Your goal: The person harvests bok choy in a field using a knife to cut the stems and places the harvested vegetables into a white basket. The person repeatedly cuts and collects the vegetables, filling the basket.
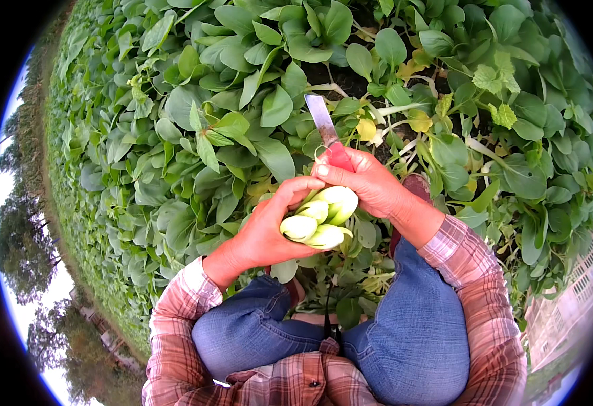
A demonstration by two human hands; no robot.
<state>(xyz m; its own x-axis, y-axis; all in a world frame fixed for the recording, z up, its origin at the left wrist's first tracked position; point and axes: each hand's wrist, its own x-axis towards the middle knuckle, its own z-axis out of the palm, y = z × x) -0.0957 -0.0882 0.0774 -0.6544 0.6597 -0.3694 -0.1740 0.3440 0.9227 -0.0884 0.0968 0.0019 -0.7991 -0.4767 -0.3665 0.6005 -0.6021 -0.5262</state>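
Note:
My left hand (264,229) is wrapped round a bunch of bok choy (323,211), with the pale, bulging stem bases turned up toward me. My right hand (376,184) grips a knife (321,120) by its red handle. The blade points away from me, squared off at the tip and smeared with brown dirt. Beside the handle, a thin pale strand (317,153) curves near my right fingertips; what it is I cannot tell. My right thumb meets the left fingertips just above the bunch. The leaves of the bunch are mostly hidden underneath.
Dense leafy bok choy plants (242,101) fill the ground ahead and to the left. Yellowed leaves and pale stems (405,125) lie among plants ahead on the right. A pale plastic crate (574,291) stands at the right. My bent knees (411,325) flank the space below my hands.

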